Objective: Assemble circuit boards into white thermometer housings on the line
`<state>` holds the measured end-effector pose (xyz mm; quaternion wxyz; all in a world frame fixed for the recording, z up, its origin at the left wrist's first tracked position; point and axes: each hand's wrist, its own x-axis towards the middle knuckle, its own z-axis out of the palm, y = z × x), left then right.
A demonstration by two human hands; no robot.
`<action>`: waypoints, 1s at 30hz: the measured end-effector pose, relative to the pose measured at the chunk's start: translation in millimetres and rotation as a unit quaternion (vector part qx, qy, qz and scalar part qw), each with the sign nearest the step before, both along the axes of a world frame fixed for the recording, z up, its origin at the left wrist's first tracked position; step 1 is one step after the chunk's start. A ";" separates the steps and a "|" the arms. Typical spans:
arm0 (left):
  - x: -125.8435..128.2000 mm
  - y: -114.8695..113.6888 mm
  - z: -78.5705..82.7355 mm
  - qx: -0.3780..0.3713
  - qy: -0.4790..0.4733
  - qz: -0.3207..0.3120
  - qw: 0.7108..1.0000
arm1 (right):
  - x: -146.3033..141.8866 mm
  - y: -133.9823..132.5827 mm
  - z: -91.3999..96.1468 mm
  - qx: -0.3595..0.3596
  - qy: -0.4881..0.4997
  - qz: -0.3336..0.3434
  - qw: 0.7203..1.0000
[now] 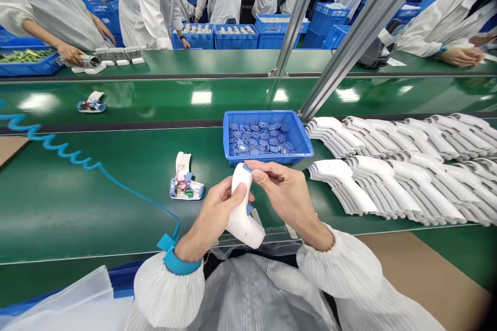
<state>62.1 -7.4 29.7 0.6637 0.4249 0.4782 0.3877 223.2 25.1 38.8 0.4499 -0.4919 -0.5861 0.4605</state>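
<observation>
A blue coiled cord (50, 139) runs to the left wrist; one opened thermometer shell (187, 183) lies on the green counter (97, 227) left of the grip; the left hand (212, 220) closes around one white thermometer body (240, 222), the right hand (281, 196) pinching its top; one blue tray (264, 113) of disc parts (258, 137) sits just beyond; two rows of stacked white shells (388, 186) lie to the right

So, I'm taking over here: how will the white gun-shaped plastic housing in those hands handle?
Probably stiff and light for its size: the white plastic housing looks like a hollow moulded shell. Its smooth surface may slip a little. The blue piece at its seam suggests it may not be closed, so it could come apart.
</observation>
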 end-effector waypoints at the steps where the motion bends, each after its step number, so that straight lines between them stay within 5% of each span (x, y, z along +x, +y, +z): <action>1: -1.7 0.4 -1.5 0.010 0.011 -0.006 1.000 | 1.9 -1.9 1.0 0.000 -0.016 0.010 1.000; 8: -11.1 2.2 0.6 0.136 0.167 -0.051 0.975 | 15.2 -4.8 14.7 0.098 -0.129 0.035 0.986; 11: -7.8 1.5 8.3 0.193 0.242 -0.069 0.949 | 17.2 -5.8 14.7 0.087 -0.144 0.089 0.982; 14: -1.6 2.0 9.5 0.258 0.365 -0.070 0.892 | 17.9 -11.4 5.2 0.081 -0.166 0.110 0.977; 17: 3.3 2.7 4.0 0.321 0.477 -0.082 0.814 | 21.9 -22.5 -9.8 0.077 -0.171 0.044 0.981; 19: 5.4 0.6 -1.0 0.349 0.484 -0.093 0.797 | 27.9 -31.3 -15.4 0.043 -0.159 0.020 0.986; 22: 10.7 -6.0 -10.5 0.332 0.460 0.019 0.823 | 37.3 -42.4 -12.6 -0.016 -0.140 0.047 0.989; 25: 20.8 -8.7 -24.0 0.288 0.508 0.151 0.797 | 39.1 -48.7 -8.8 -0.057 -0.154 0.120 0.979; 28: 30.1 -0.8 -35.6 0.302 0.560 0.147 0.757 | 32.1 -55.7 -17.7 -0.025 -0.193 0.155 0.969; 30: 32.8 7.6 -37.2 0.310 0.567 0.113 0.755 | 26.4 -63.1 -28.0 0.021 -0.210 0.128 0.969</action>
